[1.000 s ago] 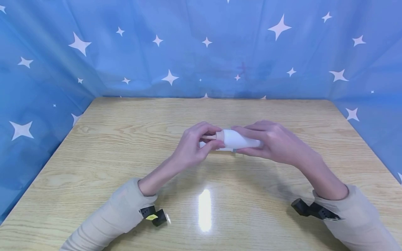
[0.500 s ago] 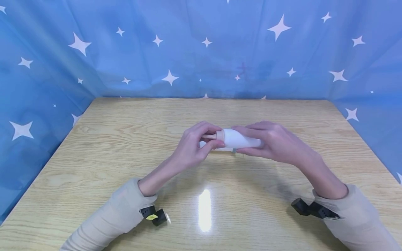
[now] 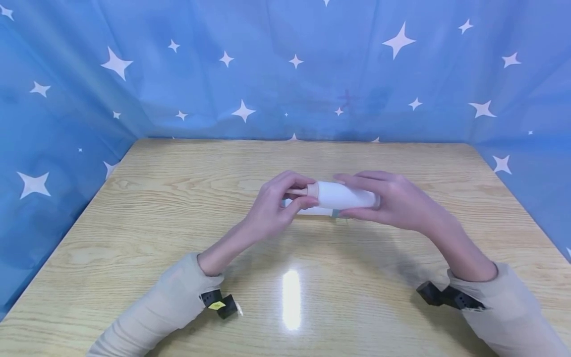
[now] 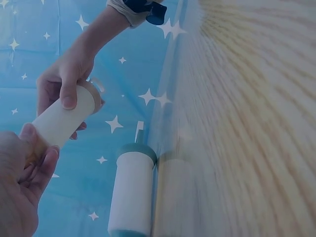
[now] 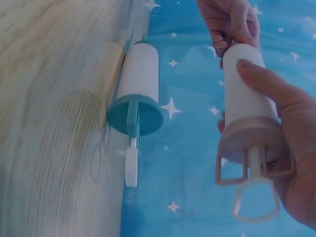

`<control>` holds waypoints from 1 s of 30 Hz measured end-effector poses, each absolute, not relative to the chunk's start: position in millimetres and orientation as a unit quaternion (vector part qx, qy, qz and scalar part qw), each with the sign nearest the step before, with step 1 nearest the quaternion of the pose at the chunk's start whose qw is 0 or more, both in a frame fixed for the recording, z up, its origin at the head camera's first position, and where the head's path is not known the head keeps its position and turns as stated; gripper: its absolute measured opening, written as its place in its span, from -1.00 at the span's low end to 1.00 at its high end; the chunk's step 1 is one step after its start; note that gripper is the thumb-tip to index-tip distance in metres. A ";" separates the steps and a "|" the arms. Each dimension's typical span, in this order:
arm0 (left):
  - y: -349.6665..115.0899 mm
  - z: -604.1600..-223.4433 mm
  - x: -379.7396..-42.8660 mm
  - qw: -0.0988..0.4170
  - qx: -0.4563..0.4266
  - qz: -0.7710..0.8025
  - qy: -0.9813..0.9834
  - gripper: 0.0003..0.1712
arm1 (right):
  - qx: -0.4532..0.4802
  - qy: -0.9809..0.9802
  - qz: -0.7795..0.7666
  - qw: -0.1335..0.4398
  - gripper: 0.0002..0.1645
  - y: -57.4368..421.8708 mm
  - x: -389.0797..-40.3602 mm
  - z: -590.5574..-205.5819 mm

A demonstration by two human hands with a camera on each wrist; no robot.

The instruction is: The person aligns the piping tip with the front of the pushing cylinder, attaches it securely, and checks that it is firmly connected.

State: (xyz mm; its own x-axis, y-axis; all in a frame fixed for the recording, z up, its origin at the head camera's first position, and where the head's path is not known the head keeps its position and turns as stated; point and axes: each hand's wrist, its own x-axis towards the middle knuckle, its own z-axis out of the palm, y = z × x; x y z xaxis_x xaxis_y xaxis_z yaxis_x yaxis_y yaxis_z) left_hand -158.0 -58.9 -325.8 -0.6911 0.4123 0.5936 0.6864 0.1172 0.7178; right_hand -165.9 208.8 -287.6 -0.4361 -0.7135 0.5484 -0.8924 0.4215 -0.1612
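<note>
My left hand (image 3: 274, 207) pinches the narrow beige tip end of a white syringe (image 3: 342, 195) with a plunger. Around the barrel's other end curl the thumb and fingers of my right hand (image 3: 397, 201). The syringe lies almost level, raised above the table. In the right wrist view its beige flange (image 5: 254, 136) has two finger loops, with a pale plunger ring (image 5: 256, 200) beyond. A second white syringe (image 5: 139, 69), with teal ends, lies on the table beneath; from the head, the hands and the held syringe hide much of it.
The wood-grain table (image 3: 178, 208) reaches back to a blue curtain (image 3: 267, 84) with white stars, which also hangs at both sides. A bright light reflection (image 3: 291, 300) shows on the near tabletop. Black wrist cameras (image 3: 218, 303) sit by the sleeve cuffs.
My right hand has shifted slightly to the right along with the barrel's far end, uncovering more of the white tube. The left hand keeps its pinch on the tip end.
</note>
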 end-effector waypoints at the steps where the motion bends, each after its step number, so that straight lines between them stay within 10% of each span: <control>1: -59.3 -326.0 -158.5 0.126 -0.373 -0.550 -0.737 -0.69 | 0.490 -0.818 0.225 0.199 -0.22 209.7 -167.1 -287.8; 30: -76.0 -332.6 -178.1 0.127 -0.336 -0.566 -0.742 -0.69 | 0.390 -0.873 0.277 0.091 -0.31 239.6 -185.6 -292.8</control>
